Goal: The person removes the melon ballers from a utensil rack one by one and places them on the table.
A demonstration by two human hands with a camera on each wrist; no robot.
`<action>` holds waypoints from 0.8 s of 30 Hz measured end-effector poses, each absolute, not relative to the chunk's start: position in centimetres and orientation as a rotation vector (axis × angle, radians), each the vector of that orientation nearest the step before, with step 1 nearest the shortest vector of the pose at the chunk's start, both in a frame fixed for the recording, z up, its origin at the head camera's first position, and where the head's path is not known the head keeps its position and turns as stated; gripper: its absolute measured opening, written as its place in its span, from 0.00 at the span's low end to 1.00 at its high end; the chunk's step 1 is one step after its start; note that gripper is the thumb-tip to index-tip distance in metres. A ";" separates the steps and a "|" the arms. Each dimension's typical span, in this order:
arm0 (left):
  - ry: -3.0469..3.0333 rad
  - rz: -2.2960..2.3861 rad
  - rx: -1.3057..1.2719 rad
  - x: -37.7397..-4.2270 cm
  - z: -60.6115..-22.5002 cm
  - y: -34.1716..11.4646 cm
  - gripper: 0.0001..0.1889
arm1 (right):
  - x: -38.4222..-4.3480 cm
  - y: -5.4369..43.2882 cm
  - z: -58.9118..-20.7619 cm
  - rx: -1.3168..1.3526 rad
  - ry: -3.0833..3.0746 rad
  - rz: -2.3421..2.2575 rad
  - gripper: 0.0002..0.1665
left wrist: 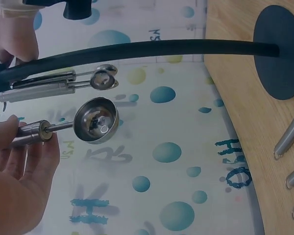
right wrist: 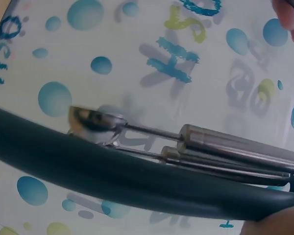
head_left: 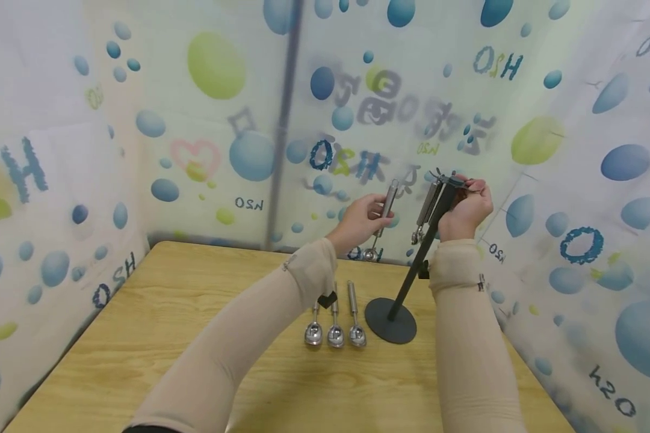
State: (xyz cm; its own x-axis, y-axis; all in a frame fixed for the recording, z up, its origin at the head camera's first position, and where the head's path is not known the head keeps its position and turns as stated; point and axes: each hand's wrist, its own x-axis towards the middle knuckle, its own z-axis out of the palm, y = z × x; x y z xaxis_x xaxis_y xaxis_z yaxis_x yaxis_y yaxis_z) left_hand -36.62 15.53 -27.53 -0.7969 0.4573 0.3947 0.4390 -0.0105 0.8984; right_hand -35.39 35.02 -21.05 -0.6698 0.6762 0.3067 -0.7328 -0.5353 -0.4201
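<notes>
My left hand (head_left: 359, 224) holds a steel ice cream scoop (head_left: 391, 197) by its thick handle, with the round bowl hanging down. In the left wrist view the thumb and fingers wrap that handle and the scoop's bowl (left wrist: 96, 120) hangs free. My right hand (head_left: 468, 209) grips the top of a black stand (head_left: 418, 264), near its hooks. Other steel scoops (head_left: 425, 207) hang from the stand beside the pole, left of the right hand. In the right wrist view the hanging scoops (right wrist: 225, 147) lie close along the pole (right wrist: 112, 171). The held scoop is apart from the stand.
Three more scoops (head_left: 335, 335) lie side by side on the wooden table (head_left: 195, 313), left of the stand's round base (head_left: 381, 331). The pole leans to the right. A patterned curtain (head_left: 206, 120) hangs behind and at both sides of the table.
</notes>
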 end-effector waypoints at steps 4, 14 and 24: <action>2.201 1.987 0.997 -36.9 -27.9 14.9 0.24 | -35.4 35.8 -20.7 0.114 -0.632 2.401 0.21; 2.274 1.925 0.950 -37.3 -28.9 12.7 0.23 | -35.1 38.6 -20.7 0.166 -0.605 2.804 0.20; 2.316 1.895 0.939 -38.0 -29.5 10.7 0.21 | -35.6 41.1 -20.8 0.371 -0.454 3.137 0.20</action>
State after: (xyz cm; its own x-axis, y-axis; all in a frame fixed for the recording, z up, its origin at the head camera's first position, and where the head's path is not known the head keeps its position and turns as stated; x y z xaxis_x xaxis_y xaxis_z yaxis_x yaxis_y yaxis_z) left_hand -37.96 10.71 -29.49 -0.8208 0.4451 0.3581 0.4392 0.0907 0.8938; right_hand -35.62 41.09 -20.85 -0.9717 -0.0820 0.2216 0.0157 -0.9583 -0.2854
